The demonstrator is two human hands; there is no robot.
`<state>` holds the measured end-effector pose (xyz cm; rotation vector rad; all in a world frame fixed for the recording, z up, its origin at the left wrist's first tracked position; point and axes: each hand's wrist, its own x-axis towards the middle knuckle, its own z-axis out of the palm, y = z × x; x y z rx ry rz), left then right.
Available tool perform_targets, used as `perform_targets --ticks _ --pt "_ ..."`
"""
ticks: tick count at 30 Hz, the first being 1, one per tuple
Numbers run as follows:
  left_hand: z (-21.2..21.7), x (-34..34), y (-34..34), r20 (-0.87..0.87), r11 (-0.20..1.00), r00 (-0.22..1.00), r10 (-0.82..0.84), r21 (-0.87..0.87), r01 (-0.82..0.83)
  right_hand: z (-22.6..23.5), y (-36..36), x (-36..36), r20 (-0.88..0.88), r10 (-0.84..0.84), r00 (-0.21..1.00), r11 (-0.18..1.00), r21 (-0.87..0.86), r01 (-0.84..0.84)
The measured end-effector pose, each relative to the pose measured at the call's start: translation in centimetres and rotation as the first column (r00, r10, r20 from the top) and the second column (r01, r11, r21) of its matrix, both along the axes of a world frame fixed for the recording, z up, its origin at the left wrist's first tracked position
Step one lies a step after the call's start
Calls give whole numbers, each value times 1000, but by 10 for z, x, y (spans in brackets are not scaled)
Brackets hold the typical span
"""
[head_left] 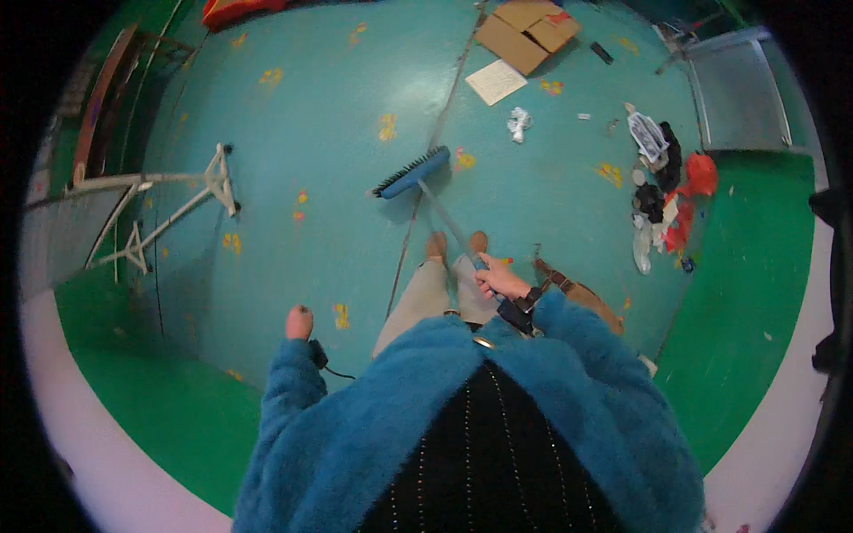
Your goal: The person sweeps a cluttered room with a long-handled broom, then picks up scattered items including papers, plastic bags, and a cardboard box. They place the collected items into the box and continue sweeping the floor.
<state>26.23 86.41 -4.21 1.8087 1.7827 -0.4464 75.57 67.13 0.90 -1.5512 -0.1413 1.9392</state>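
Note:
My right hand (499, 280) grips the grey handle of a push broom, close to my waist. The handle runs up and left to the blue broom head (411, 172), whose black bristles rest on the teal floor ahead of my feet. My left hand (299, 322) hangs at my left side, fingers curled into a fist, holding nothing that I can see; a thin black cord dangles from its blue fuzzy sleeve.
A heap of rubbish (665, 191), red, white and black, lies at the right. Flattened cardboard (526, 32) and a white sheet (496, 81) lie ahead, with a crumpled wrapper (518, 123) nearer. A white metal frame (169, 209) stands at the left, a grey panel (739, 93) at upper right.

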Motion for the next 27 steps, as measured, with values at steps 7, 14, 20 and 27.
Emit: perform_targets --ticks 7,14,20,27 --pt "26 -82 -178 -23 928 959 282 -248 -279 -68 61 -47 211 432 877 851 226 -474" --pt "70 -24 -235 44 941 965 259 -239 -241 -193 153 -128 -707 -378 598 908 -409 90" --pt "64 2 -217 121 898 922 369 -302 -320 -184 34 16 -332 30 943 980 197 38" --pt "32 54 -175 172 934 942 287 -267 -236 -97 -159 234 -231 -875 425 480 -522 705"
